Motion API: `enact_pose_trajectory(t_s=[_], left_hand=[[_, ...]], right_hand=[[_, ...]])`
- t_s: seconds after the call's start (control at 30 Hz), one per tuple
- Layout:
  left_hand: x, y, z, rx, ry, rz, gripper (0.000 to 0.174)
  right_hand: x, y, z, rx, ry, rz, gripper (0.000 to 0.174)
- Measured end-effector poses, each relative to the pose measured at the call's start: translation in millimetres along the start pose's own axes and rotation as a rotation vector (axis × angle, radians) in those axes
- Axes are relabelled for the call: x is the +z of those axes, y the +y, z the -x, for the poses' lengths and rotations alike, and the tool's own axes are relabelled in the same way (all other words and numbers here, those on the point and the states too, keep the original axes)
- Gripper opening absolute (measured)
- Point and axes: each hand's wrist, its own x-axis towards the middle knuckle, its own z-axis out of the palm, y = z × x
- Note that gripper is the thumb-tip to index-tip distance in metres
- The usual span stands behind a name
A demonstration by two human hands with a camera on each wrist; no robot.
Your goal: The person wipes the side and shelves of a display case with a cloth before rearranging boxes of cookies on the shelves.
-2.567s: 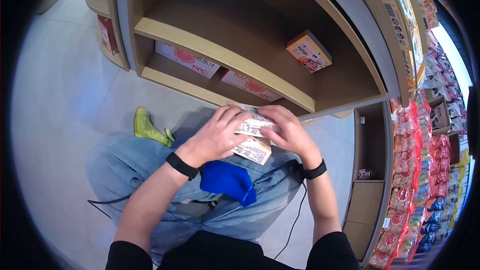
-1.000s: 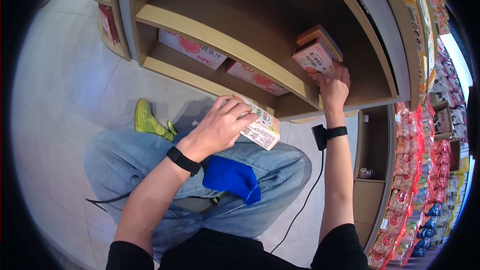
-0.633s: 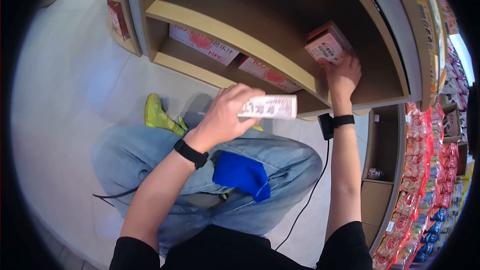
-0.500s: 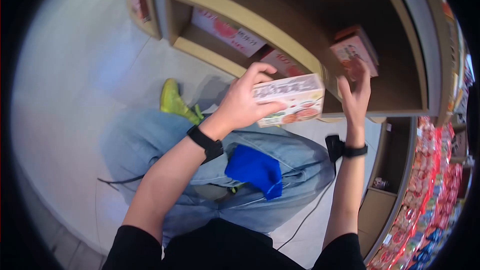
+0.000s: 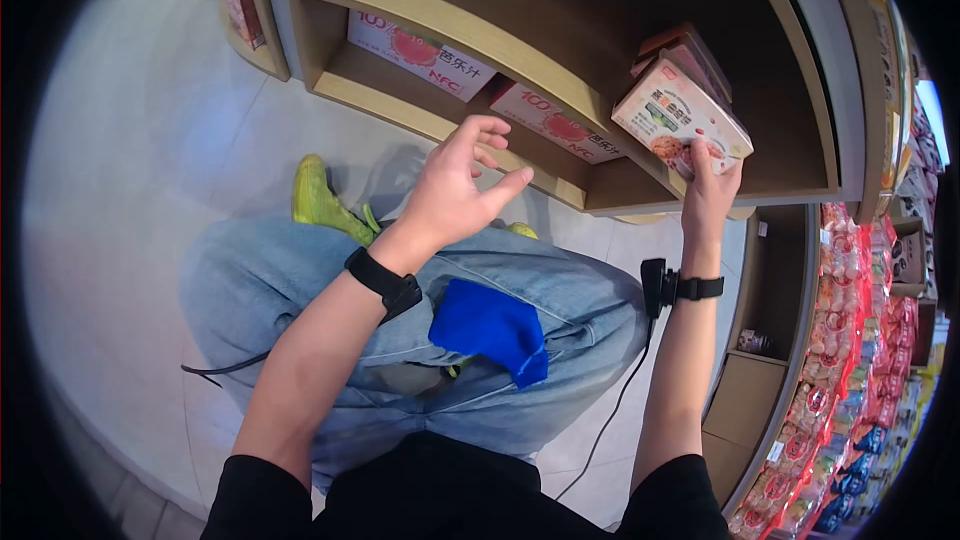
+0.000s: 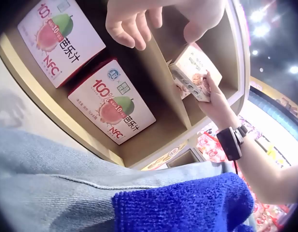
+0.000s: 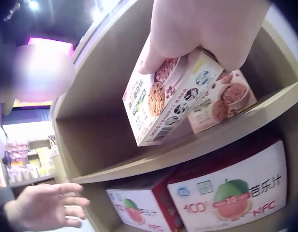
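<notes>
My right hand [image 5: 711, 194] grips one end of a small pale box [image 5: 672, 120] with cookie pictures, held tilted at the upper shelf's front edge. Behind it on that shelf is a pinkish box [image 5: 700, 58], seen in the right wrist view as a second box [image 7: 225, 102] with the same kind of picture. My left hand [image 5: 455, 185] hangs over my lap in front of the lower shelf, fingers bent loosely and thumb apart, holding nothing; the left wrist view shows its fingers [image 6: 134, 30] above the juice cartons.
Two large juice cartons [image 5: 420, 52] stand on the lower shelf. A blue cloth [image 5: 490, 328] lies on my lap, and a black cable [image 5: 612, 422] hangs from the right wrist. Packaged snacks [image 5: 828, 340] hang at the right. The shelf's wooden edge [image 5: 440, 12] runs between the two levels.
The pale box has passed from my left hand to my right hand, which let go of the box on the shelf. My left hand is now empty, and the view has shifted.
</notes>
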Motion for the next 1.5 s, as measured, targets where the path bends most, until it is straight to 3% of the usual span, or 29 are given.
enact_pose_trajectory(t_s=[0.07,0.17,0.23,0.27,0.3,0.37,0.43,0.5,0.53,0.63,0.73,1.07,1.13,1.23,1.37,1.4,1.43,1.47,1.5], left_hand=[[3,0,4,0.199,-0.029,-0.261,0.045],[6,-2,11,0.270,-0.111,-0.415,0.037],[7,-5,16,0.286,-0.126,-0.445,0.036],[7,-4,17,0.304,-0.144,-0.469,0.034],[6,-3,17,0.306,-0.137,-0.475,0.034],[6,-1,17,0.266,-0.197,-0.467,0.034],[6,-3,16,0.279,-0.200,-0.484,0.032],[6,-4,17,0.281,-0.252,-0.514,0.030],[7,-5,18,0.282,-0.248,-0.510,0.030],[4,-8,22,0.260,-0.317,-0.569,0.030],[6,-6,22,0.285,-0.409,-0.643,0.032],[5,-3,23,0.307,-0.416,-0.629,0.029],[5,-3,24,0.301,-0.436,-0.650,0.029],[3,4,27,0.313,-0.427,-0.660,0.031],[4,-8,26,0.315,-0.448,-0.687,0.034],[2,-8,25,0.326,-0.446,-0.672,0.034],[-1,-5,25,0.332,-0.447,-0.651,0.035],[-3,-4,25,0.311,-0.458,-0.668,0.036],[-1,-1,25,0.292,-0.478,-0.677,0.037]], right_hand=[[-5,11,-8,-0.013,0.012,0.094,0.037],[-20,36,-18,-0.043,-0.013,0.232,0.045],[-30,58,-25,-0.210,0.150,0.620,0.069],[-31,50,-27,-0.114,0.127,0.623,0.086],[-24,44,-24,-0.118,0.124,0.615,0.086],[-11,34,-16,-0.377,0.331,1.055,0.093],[-4,15,-18,-0.493,0.297,1.077,0.091],[0,3,-24,-0.710,0.097,1.277,0.085],[4,-2,-25,-0.595,-0.002,1.271,0.081],[3,7,-34,-0.590,-0.113,1.329,0.076],[-4,11,-41,-0.574,-0.151,1.269,0.076],[-6,15,-50,-0.570,-0.182,1.271,0.081],[-5,14,-49,-0.484,-0.205,1.244,0.082],[-14,26,-54,-0.663,-0.187,1.422,0.085],[17,-20,-22,-0.835,-0.095,1.420,0.071],[21,-26,-3,-0.616,-0.235,1.219,0.051],[35,-41,16,-0.791,-0.189,1.067,0.042],[41,-30,38,-0.792,-0.201,0.986,0.035],[41,-30,54,-0.594,-0.480,0.943,0.031]])
